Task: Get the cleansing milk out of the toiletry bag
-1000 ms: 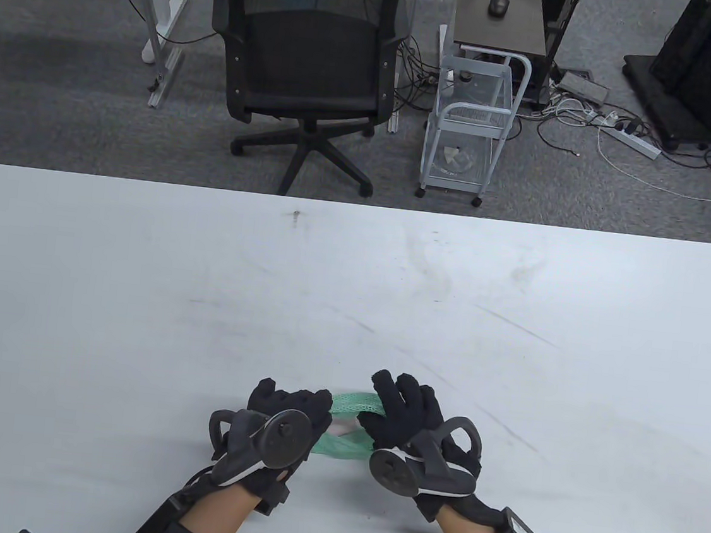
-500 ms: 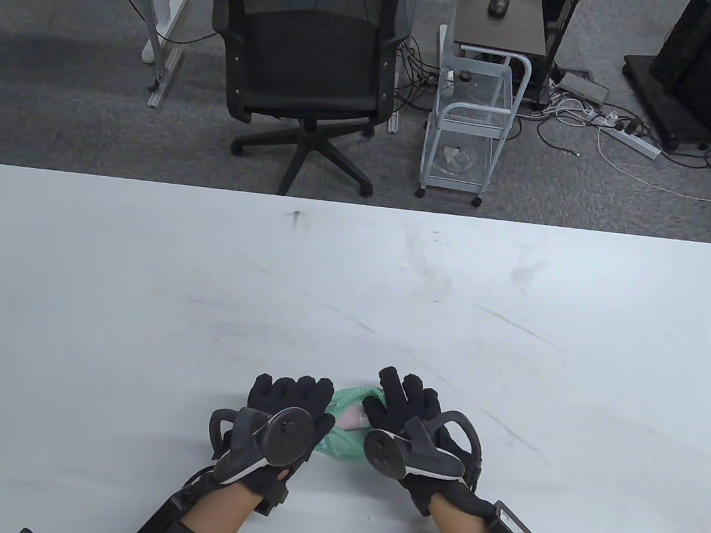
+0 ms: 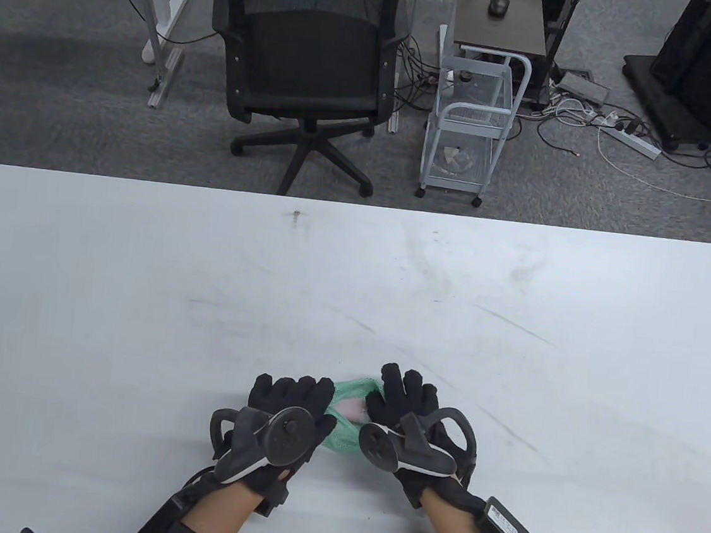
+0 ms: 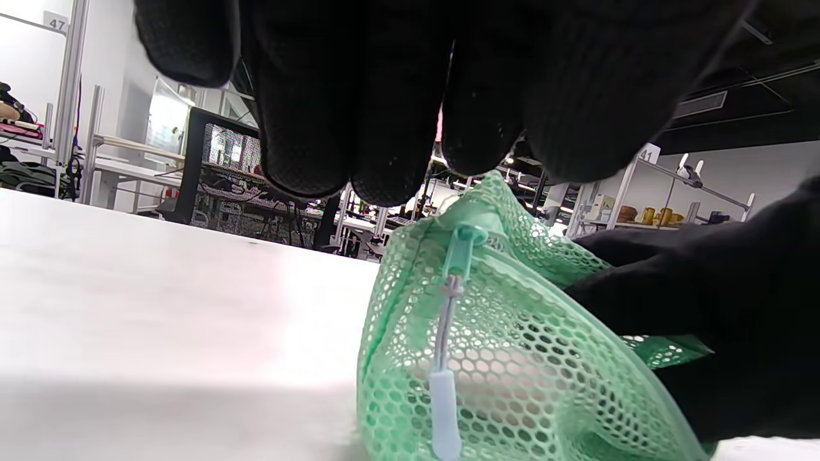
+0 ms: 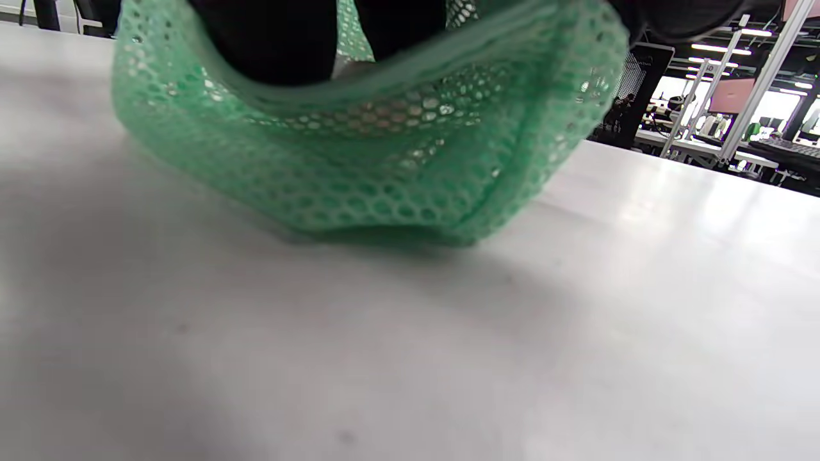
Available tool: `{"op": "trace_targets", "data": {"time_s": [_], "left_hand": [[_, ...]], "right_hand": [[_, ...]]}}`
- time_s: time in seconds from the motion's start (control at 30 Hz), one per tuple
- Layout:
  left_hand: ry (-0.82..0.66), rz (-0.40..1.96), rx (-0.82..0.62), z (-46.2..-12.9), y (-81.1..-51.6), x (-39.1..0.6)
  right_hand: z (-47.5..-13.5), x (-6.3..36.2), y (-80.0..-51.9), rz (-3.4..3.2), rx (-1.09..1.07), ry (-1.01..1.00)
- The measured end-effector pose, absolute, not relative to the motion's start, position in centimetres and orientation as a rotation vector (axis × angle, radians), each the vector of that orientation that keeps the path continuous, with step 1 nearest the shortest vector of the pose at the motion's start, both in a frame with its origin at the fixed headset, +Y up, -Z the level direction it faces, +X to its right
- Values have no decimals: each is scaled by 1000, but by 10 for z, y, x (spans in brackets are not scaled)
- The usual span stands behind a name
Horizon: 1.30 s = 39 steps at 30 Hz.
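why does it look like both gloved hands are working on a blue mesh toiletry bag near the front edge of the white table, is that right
Not quite: the mesh toiletry bag is green, not blue, as the left wrist view shows clearly. The rest holds: in the table view the left hand and right hand are both on it near the front edge of the white table.

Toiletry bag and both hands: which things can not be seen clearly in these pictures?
- Cleansing milk: table view, only a pale pink patch inside the green mesh toiletry bag; shape and label unreadable.
- Right hand: its fingertips reach into the bag, grip hidden.
- Left hand: left wrist view, cut off by the top edge.
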State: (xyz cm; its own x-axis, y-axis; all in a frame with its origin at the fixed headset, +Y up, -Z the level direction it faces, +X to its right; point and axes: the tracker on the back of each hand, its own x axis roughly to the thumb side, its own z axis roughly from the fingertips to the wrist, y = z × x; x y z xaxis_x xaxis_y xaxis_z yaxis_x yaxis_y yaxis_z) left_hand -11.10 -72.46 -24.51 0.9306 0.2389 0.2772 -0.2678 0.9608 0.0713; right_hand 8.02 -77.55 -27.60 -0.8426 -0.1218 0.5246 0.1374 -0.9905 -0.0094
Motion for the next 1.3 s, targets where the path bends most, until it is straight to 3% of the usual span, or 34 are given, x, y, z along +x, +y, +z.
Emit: {"op": "trace_targets", "data": {"time_s": [0.53, 1.3], "left_hand": [[-270, 259, 96, -246, -725, -110], [-260, 267, 91, -250, -727, -117]], "right_hand": [[-282, 85, -783, -2952, -777, -168], [-257, 74, -757, -2773, -1041, 140]]}}
